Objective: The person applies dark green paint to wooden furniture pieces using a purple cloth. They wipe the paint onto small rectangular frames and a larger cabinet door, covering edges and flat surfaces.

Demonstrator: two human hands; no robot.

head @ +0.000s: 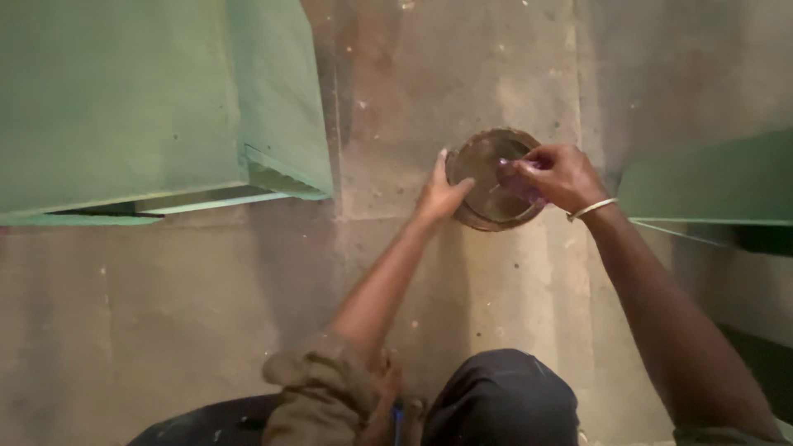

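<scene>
Bare concrete floor (190, 330), stained and speckled, seen from above; a green painted panel (124, 99) fills the 10 o'clock corner and a second green panel (710, 182) sits at 3 o'clock. A round, rusty tin (487, 194) stands on the floor just past centre toward 1 o'clock, between the two panels and well apart from both. Your left hand (440, 196) presses against the tin's 9 o'clock rim, fingers spread and curved around its side, thumb lying over the edge. Your right hand (562, 176) comes in from 3 o'clock, a thin metal bangle (592, 209) on the wrist; its fingers are pinched together on a small purple object (522, 183) held over the tin's opening. What that object is cannot be told. Your dark-clad knees (496, 400) show at 6 o'clock.
</scene>
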